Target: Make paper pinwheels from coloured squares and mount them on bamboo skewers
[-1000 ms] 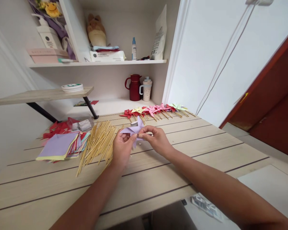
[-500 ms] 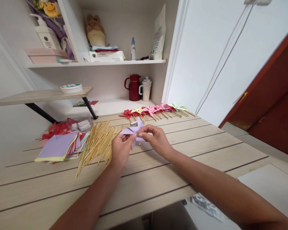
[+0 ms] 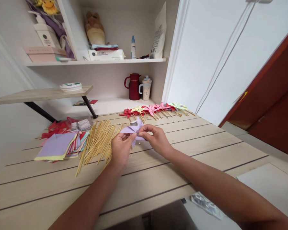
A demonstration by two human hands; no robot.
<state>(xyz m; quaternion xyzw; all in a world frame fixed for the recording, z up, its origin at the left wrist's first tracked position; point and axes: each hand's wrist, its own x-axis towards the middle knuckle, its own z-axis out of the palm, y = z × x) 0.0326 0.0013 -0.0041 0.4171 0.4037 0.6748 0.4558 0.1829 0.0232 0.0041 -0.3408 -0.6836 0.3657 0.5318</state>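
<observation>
A lilac paper pinwheel (image 3: 133, 128) is held just above the wooden table (image 3: 158, 179), between both hands. My left hand (image 3: 121, 148) is closed on its left side, thumb and fingers pinching the folded paper. My right hand (image 3: 156, 138) is closed in a pinch at the pinwheel's centre. A heap of thin wooden sticks (image 3: 98, 142) lies directly left of my left hand. Beyond the sticks sits a stack of coloured paper squares (image 3: 59, 146) with a lilac sheet on top.
A row of finished pinwheels on sticks (image 3: 156, 110) lies along the table's back edge. A red jug (image 3: 133, 87) and a speckled cup (image 3: 146, 88) stand in the alcove behind. A clear small box (image 3: 83, 124) sits by red paper scraps. Shelves above hold boxes and bottles.
Both hands stay pinched on the lilac pinwheel with only slight finger shifts. The view has tilted a little.
</observation>
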